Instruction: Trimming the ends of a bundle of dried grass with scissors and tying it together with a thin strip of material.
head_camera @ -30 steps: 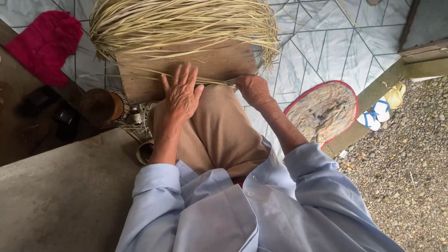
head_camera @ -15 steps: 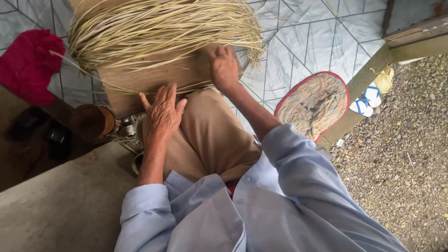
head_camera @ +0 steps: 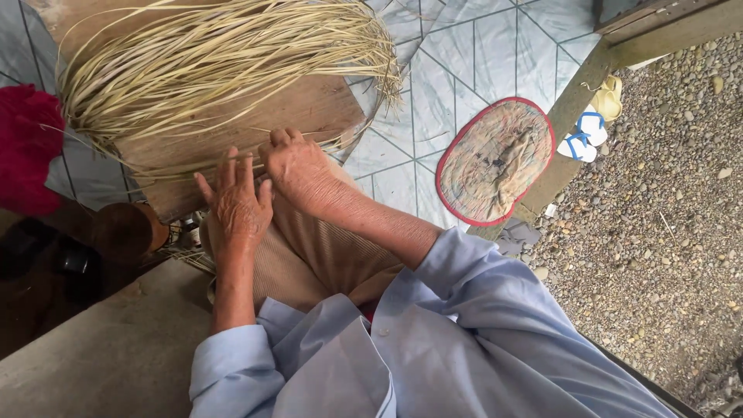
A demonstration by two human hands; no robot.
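A large bundle of pale straw strips (head_camera: 224, 62) lies fanned across a wooden board (head_camera: 309, 112) on the tiled floor. My left hand (head_camera: 236, 205) lies flat with fingers spread on my tan-trousered knee, touching a few thin strips at the board's near edge. My right hand (head_camera: 298, 166) sits beside it, fingers curled down onto the strips at the board's edge. Whether it pinches one is hidden. Light blue sleeves cover both arms.
A red cloth (head_camera: 27, 147) lies at the left. A brown round pot (head_camera: 124, 232) stands below it beside dark objects. An oval red-rimmed mat (head_camera: 495, 159) lies on the tiles at right. White and blue sandals (head_camera: 584, 135) rest by a wooden beam; gravel lies beyond.
My right hand has moved left from the board's right side to meet my left hand. The left hand shifted forward to the board's edge. The camera view swung left.
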